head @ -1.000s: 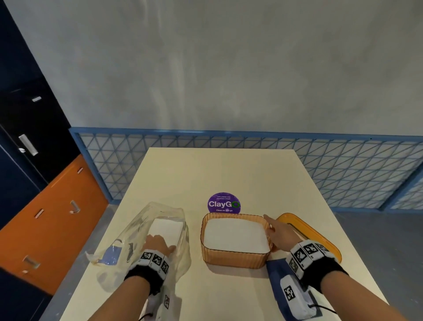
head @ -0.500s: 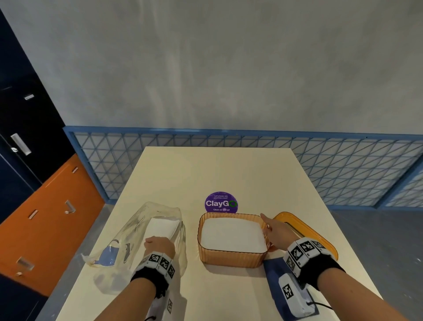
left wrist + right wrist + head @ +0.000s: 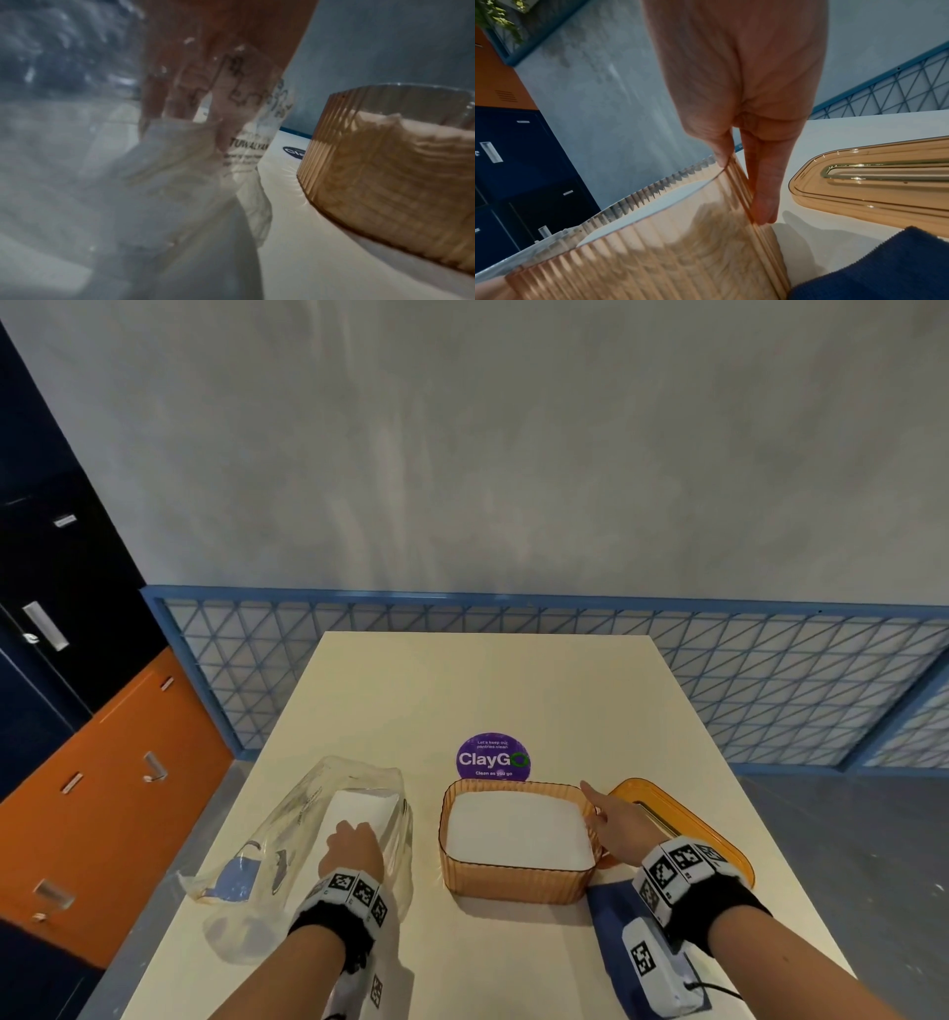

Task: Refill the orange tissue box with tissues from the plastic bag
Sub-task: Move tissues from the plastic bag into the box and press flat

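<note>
The orange tissue box (image 3: 516,883) stands lidless in the middle of the table, filled with white tissues (image 3: 516,829). Its ribbed wall (image 3: 654,263) fills the right wrist view. My right hand (image 3: 611,824) pinches the box's right wall, thumb (image 3: 718,150) on the rim and fingers (image 3: 765,192) down the outside. To the left lies the clear plastic bag (image 3: 287,839) with a white tissue stack (image 3: 367,806) inside. My left hand (image 3: 352,845) is inside the bag, fingers (image 3: 180,97) gripping the crumpled near end of the stack (image 3: 180,158).
The orange lid (image 3: 683,819) lies right of the box. A purple ClayGo sticker (image 3: 493,759) sits just behind it. A dark blue cloth (image 3: 608,911) and a white device (image 3: 657,968) lie under my right forearm. The far half of the table (image 3: 488,680) is bare.
Hardly anything has moved. My left hand's fingers have closed a little more on the tissues in the bag. The right hand stays on the box's wall.
</note>
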Motion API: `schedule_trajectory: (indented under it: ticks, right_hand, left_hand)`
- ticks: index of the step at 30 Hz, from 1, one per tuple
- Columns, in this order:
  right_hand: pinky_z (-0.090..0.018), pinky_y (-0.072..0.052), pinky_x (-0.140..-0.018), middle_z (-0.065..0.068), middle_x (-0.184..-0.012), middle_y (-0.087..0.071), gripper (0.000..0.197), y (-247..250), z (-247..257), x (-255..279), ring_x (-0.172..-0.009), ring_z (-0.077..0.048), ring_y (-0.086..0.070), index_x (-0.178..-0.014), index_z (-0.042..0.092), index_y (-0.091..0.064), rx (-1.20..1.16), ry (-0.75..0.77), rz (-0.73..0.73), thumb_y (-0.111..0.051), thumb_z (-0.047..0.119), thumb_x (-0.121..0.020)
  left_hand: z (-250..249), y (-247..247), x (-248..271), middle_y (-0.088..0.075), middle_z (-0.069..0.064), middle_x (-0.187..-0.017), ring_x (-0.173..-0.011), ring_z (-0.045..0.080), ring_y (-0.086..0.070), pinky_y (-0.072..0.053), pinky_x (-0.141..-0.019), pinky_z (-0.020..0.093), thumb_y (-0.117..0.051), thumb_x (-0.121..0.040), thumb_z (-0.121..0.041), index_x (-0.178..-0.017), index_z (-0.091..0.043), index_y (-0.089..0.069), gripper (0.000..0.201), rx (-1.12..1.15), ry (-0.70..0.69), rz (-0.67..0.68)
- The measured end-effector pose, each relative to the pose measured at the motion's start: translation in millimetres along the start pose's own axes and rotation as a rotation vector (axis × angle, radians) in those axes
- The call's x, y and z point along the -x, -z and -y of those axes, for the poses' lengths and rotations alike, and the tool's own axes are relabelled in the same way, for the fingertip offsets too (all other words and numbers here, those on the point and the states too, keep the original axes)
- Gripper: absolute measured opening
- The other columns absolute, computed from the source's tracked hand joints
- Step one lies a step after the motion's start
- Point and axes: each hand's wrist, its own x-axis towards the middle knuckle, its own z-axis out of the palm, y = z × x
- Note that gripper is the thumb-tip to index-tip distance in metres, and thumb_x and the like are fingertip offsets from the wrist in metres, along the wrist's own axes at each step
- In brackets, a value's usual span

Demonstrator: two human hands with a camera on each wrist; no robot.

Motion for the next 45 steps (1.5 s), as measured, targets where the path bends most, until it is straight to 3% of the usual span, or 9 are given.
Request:
schedule_trajectory:
  ticks: [11, 14, 17, 20, 24, 27, 30, 37, 45]
  right_hand:
    - [-0.017, -0.051, -0.066, -0.011, -0.145, -0.042, 0.055, 8, 4, 5, -0.103, -0.020, -0.054, -0.151, 0.028, -0.010, -0.034, 0.004, 0.068, -0.035, 0.023, -0.101]
    - [-0.031, -0.041, -0.101, -0.013, -0.144, -0.043, 0.051, 25, 19, 10, -0.126, -0.025, -0.046, -0.149, 0.023, -0.022, 0.008, 0.078, -0.090, -0.038, 0.027, -0.100]
    - [-0.038, -0.047, -0.095, -0.010, -0.124, -0.060, 0.042, 39, 53, 22, -0.107, -0.024, -0.059, -0.138, 0.015, -0.045, -0.301, 0.203, -0.173, -0.040, 0.031, -0.099]
    - [-0.037, -0.057, -0.074, -0.011, -0.114, -0.065, 0.046, 48, 99, 43, -0.089, -0.024, -0.067, -0.122, 0.011, -0.052, -0.774, 0.197, 0.136, -0.037, 0.047, -0.097]
    - [-0.040, -0.060, -0.072, -0.018, -0.112, -0.064, 0.038, 59, 128, 54, -0.096, -0.033, -0.065, -0.110, 0.005, -0.057, -1.014, 0.198, 0.389, -0.050, 0.039, -0.094]
    - [-0.035, -0.057, -0.068, -0.022, -0.116, -0.059, 0.032, 62, 124, 47, -0.093, -0.029, -0.061, -0.122, -0.002, -0.051, -0.888, 0.233, 0.213, -0.053, 0.002, -0.091]
    - [-0.040, -0.050, -0.082, -0.017, -0.122, -0.059, 0.041, 71, 112, 42, -0.105, -0.031, -0.059, -0.128, 0.003, -0.048, -0.659, 0.284, 0.005, -0.052, -0.002, -0.087]
    - [-0.037, -0.046, -0.092, -0.005, -0.120, -0.059, 0.035, 80, 95, 53, -0.108, -0.022, -0.056, -0.129, 0.014, -0.049, -0.466, 0.463, -0.126, -0.047, 0.011, -0.095]
    - [-0.031, -0.051, -0.086, -0.005, -0.112, -0.060, 0.022, 36, 55, 41, -0.102, -0.019, -0.059, -0.116, 0.017, -0.049, -0.657, 0.367, -0.188, -0.050, 0.010, -0.094]
  left_hand:
    - [14, 42, 12, -0.056, 0.010, -0.128, -0.119, 0.023, -0.055, -0.044, -0.099, 0.031, -0.036, -0.099, -0.008, -0.122, -0.007, -0.053, 0.029, 0.037, -0.041, -0.163]
    - [18, 76, 33, -0.064, 0.015, -0.103, -0.095, 0.032, -0.062, -0.048, -0.074, 0.038, -0.039, -0.093, -0.003, -0.102, -0.001, -0.058, 0.020, 0.190, -0.055, -0.375]
    - [10, 103, 59, -0.060, 0.013, -0.084, -0.076, 0.032, -0.057, -0.033, -0.054, 0.030, -0.045, -0.090, -0.001, -0.094, -0.002, -0.060, 0.016, 0.317, -0.201, -0.650]
    - [-13, 111, 83, -0.067, 0.006, -0.094, -0.074, 0.028, -0.064, -0.040, -0.053, 0.029, -0.057, -0.083, 0.002, -0.106, -0.010, -0.066, 0.027, 0.388, -0.465, -0.746]
    - [-44, 95, 98, -0.068, -0.005, -0.098, -0.074, 0.014, -0.067, -0.049, -0.051, 0.020, -0.049, -0.077, -0.010, -0.104, -0.022, -0.066, 0.033, 0.319, -0.788, -0.665]
    - [-56, 72, 92, -0.061, -0.003, -0.118, -0.104, 0.014, -0.059, -0.054, -0.081, 0.026, -0.045, -0.082, -0.028, -0.116, -0.027, -0.055, 0.036, 0.363, -0.904, -0.580]
    - [-58, 60, 91, -0.039, -0.005, -0.139, -0.131, 0.007, -0.034, -0.031, -0.108, 0.023, -0.049, -0.084, -0.049, -0.131, -0.032, -0.041, 0.051, 0.754, -0.831, -0.431]
    - [-73, 73, 67, -0.048, 0.006, -0.125, -0.110, 0.022, -0.049, -0.041, -0.092, 0.036, -0.040, -0.094, -0.006, -0.142, -0.024, -0.023, 0.054, 1.558, -0.255, 0.192]
    - [-84, 66, 65, -0.051, 0.004, -0.105, -0.099, 0.021, -0.050, -0.046, -0.078, 0.027, -0.036, -0.091, -0.002, -0.125, -0.013, -0.038, 0.036, 1.209, -0.392, 0.000]
